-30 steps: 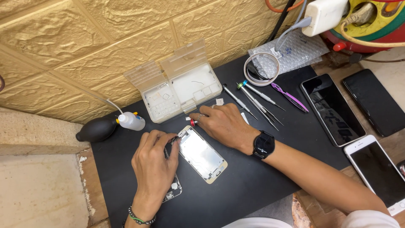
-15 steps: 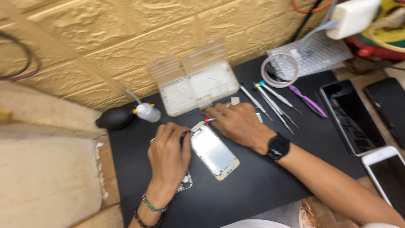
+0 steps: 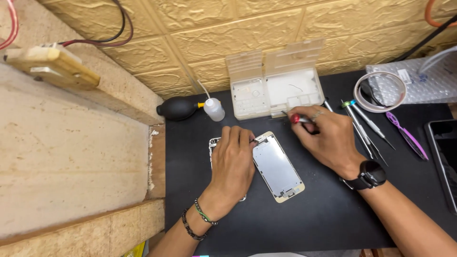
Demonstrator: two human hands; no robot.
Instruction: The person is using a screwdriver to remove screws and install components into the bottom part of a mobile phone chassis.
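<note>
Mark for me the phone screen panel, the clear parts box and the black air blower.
Phone screen panel (image 3: 277, 167): head view, middle of its silver back plate.
Clear parts box (image 3: 291, 89): head view, floor of its larger right compartment.
Black air blower (image 3: 177, 108): head view, middle of the rubber bulb.

Mostly hidden under the left hand (image 3: 233, 164): the phone body (image 3: 213, 145). Cut off right of the right hand (image 3: 323, 138): 1 dark phone (image 3: 445, 162).

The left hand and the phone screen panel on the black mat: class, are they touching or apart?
Touching. In the head view, the left hand lies over the screen panel's upper left edge, fingertips pressing on it with no gap visible.
</note>
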